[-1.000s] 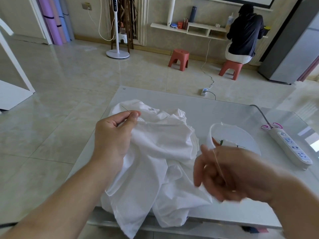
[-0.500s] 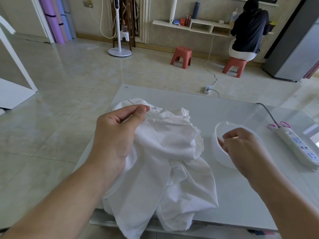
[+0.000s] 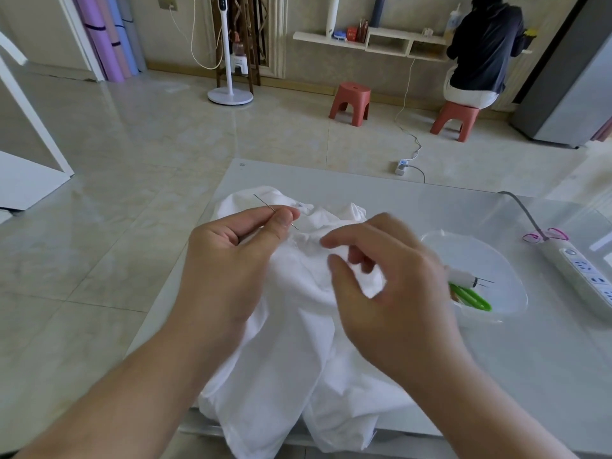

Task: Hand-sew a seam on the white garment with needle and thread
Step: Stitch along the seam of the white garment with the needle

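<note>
Currently, by my view from the head camera, all placed relative to the garment (image 3: 298, 326):

1. Garment: white, crumpled, on the table (image 3: 496, 376); its near edge hangs over the table's front.
2. Left hand (image 3: 231, 256): on the garment's left side, thumb and forefinger pinching the needle (image 3: 268, 207).
3. Needle: thin, tilted, over the garment's far edge, one end pointing up and left. I cannot make out any thread.
4. Right hand (image 3: 387, 276): above the garment's middle, fingers loosely curved and spread, holding nothing I can see; slightly blurred.
5. Bowl (image 3: 496, 260): clear, right of the garment, holding a green tool (image 3: 470, 298) and a white item (image 3: 463, 278).
6. Power strip (image 3: 586, 279): farther right of the garment, beyond the bowl.
</note>
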A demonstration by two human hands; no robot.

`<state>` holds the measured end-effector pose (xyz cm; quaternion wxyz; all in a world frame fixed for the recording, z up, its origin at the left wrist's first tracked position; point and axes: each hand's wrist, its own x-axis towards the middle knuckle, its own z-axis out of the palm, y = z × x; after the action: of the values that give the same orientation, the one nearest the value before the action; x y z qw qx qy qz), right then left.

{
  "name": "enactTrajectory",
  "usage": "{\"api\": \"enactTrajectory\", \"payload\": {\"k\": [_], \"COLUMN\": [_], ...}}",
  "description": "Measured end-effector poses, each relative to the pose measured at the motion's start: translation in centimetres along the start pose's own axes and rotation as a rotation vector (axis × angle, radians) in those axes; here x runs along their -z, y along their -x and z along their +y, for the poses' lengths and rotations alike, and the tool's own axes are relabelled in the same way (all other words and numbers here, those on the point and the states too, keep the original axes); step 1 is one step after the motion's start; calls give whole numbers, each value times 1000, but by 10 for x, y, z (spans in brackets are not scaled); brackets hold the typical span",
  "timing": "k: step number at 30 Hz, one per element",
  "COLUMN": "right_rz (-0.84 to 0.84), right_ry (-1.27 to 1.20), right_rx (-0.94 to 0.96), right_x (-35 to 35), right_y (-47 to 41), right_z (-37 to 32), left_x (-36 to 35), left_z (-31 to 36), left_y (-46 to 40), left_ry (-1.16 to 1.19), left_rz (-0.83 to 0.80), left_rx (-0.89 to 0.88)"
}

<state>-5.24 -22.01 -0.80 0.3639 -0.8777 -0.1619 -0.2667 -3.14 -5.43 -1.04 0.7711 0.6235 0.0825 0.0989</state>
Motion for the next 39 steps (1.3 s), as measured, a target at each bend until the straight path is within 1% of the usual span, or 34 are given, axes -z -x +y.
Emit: {"api": "enactTrajectory", "payload": {"k": [3,7,11,15,22,27,31,33,35,39], "right_rz": [-69,-68,-54,-108,-336,-541,-742,-815,-846,-839], "right_ry": [52,83,-1,-77,-106,-81,-19,7,25,69], "right_rx": [-40,-47,-50,-73,-88,-155,-239,-256,-265,-273], "right_x": [-18,-28,-24,-16,5,15,22,24,24,28], "right_y": [1,0,3,7,11,8,5,5,4,3], "right_z": [2,1,3,3,5,3,1,1,1,0], "left_x": [0,0,0,0,0,0,1,0,-1,0], "left_z": [-1,-1,0,0,-1,-1,-1,-1,-1,-1], "left_y": [2,3,2,0,-3,-5,-7,-8,-8,-9], "left_ry": [-15,-21,-28,-23,-32,-45,-40,-36,-38,-41], "left_rz": [-17,-32,-16,9,15,32,30,28,25,24], "left_rx": [-2,12,-3,-10,-23,-27,-23,-24,-28,-29]}}
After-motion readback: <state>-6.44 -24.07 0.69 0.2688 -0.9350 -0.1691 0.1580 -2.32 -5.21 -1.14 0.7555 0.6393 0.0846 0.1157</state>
